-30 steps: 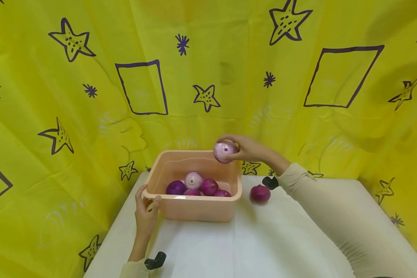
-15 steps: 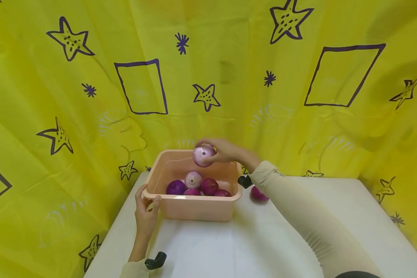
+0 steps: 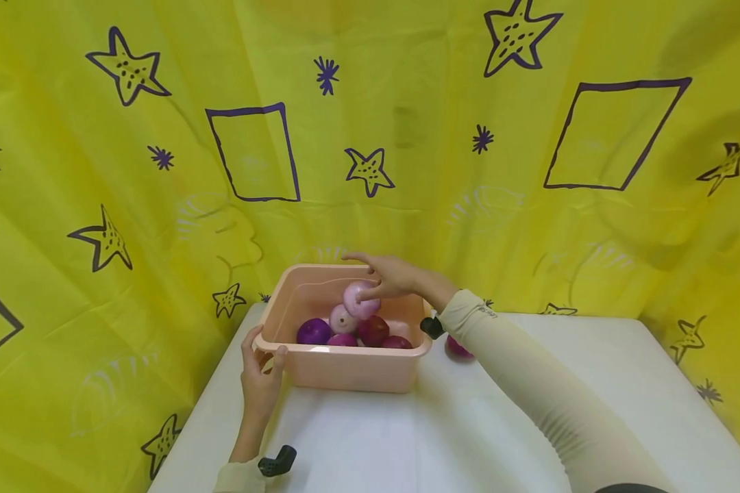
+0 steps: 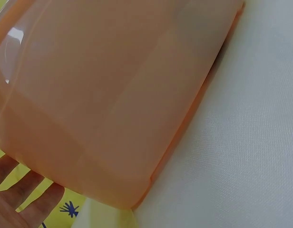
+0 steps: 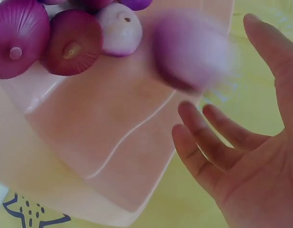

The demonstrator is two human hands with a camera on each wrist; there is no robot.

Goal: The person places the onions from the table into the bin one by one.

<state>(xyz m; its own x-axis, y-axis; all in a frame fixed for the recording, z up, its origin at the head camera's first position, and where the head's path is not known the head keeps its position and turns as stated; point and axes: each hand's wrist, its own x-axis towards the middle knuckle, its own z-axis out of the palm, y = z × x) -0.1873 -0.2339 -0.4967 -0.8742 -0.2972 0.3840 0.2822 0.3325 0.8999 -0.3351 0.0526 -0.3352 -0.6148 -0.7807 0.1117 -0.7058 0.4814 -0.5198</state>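
My left hand (image 3: 261,387) grips the near left corner of the peach plastic basin (image 3: 351,373), with the thumb at the rim. In the left wrist view, its fingers (image 4: 30,187) lie along the basin's side. Above the basin, my right hand (image 3: 397,275) has its fingers spread. A pale purple onion (image 3: 359,301) is just below it, and in the right wrist view this onion (image 5: 189,52) is blurred and apart from the fingers. Inside the basin lie several more onions: a dark purple onion (image 3: 314,332), a whitish onion (image 3: 342,320) and reddish-purple ones, partly hidden by the front wall.
One more red onion (image 3: 458,348) sits on the white table (image 3: 358,438) right of the basin, partly covered by the right sleeve (image 3: 518,370). A yellow curtain (image 3: 407,226) with drawn stars hangs close behind the table.
My right hand moved left over the basin with the pale onion, then let it go; the onion has dropped below the fingers. My left hand stays on the basin's corner.
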